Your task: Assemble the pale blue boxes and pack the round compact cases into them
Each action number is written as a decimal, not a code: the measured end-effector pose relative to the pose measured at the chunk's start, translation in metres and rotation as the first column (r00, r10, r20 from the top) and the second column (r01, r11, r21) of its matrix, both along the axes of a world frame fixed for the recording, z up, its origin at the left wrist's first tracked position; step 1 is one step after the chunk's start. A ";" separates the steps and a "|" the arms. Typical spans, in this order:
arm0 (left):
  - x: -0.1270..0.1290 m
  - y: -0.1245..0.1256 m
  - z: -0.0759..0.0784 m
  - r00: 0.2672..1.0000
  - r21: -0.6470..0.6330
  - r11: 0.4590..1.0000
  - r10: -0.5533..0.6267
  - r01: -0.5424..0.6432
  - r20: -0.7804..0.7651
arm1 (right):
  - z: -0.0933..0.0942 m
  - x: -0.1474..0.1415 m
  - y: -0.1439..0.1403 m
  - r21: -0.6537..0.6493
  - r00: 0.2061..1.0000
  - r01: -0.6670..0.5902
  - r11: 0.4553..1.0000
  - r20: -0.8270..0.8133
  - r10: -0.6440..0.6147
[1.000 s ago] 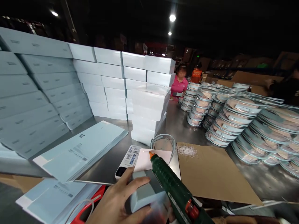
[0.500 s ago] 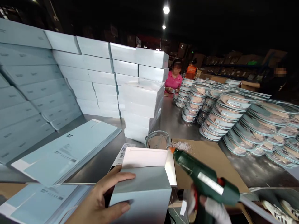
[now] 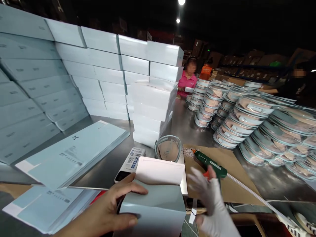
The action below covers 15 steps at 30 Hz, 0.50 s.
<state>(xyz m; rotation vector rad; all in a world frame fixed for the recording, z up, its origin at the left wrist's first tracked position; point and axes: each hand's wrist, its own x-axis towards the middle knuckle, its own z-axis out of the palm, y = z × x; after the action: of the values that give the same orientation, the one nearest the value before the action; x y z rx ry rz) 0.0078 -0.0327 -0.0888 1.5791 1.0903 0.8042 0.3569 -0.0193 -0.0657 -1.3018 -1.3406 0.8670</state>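
Observation:
My left hand (image 3: 123, 200) grips a light blue carton (image 3: 158, 197) from its left side, thumb on the near face and fingers over the top. The carton's far flap (image 3: 160, 169) stands up, pale pink inside. My right hand (image 3: 209, 200), in a whitish glove with some bare fingertips, is open and slightly blurred to the right of the carton. Just beyond it a green hot glue gun (image 3: 207, 163) lies on a cardboard sheet (image 3: 237, 177), its orange nozzle pointing left. Behind the flap rests a round glass container (image 3: 168, 149) with a blue-rimmed lid.
Stacked light blue cartons (image 3: 103, 65) wall off the left and back. Flat cartons (image 3: 74, 151) lie at left, near a white device (image 3: 130, 163). Stacks of glass containers (image 3: 247, 115) fill the right. A person in pink (image 3: 187, 80) sits across the metal table.
My right hand has let go of the glue gun, which now lies on the cardboard, and its fingers have spread. My left hand still holds the carton. The view has shifted slightly.

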 end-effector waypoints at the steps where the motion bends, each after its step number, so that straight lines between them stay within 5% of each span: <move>1: 0.002 -0.002 -0.005 1.000 0.013 1.000 0.018 -0.018 0.026 | -0.008 -0.014 -0.004 0.024 0.996 -0.083 0.996 -0.012 0.084; 4: 0.016 -0.009 -0.012 0.959 0.112 0.981 0.126 -0.159 0.254 | -0.023 -0.042 -0.011 0.101 0.968 -0.251 0.963 -0.005 0.252; 7: 0.033 -0.012 -0.005 0.834 0.185 0.935 0.166 -0.303 0.526 | -0.022 -0.045 -0.014 0.236 0.907 -0.421 0.876 0.143 0.397; 11: 0.034 -0.009 0.009 0.930 0.244 0.959 0.048 -0.145 0.363 | -0.007 -0.041 -0.008 0.343 0.790 -0.602 0.721 0.389 0.475; 15: 0.019 -0.001 0.022 0.974 0.325 0.943 -0.010 -0.066 0.225 | 0.002 -0.037 -0.002 0.297 0.756 -0.644 0.705 0.388 0.527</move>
<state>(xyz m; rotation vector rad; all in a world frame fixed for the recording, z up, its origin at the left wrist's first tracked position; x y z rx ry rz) 0.0266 -0.0336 -0.0664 1.7004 0.8458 1.2046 0.3198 -0.0218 -0.0635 -0.6528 -2.1090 0.7662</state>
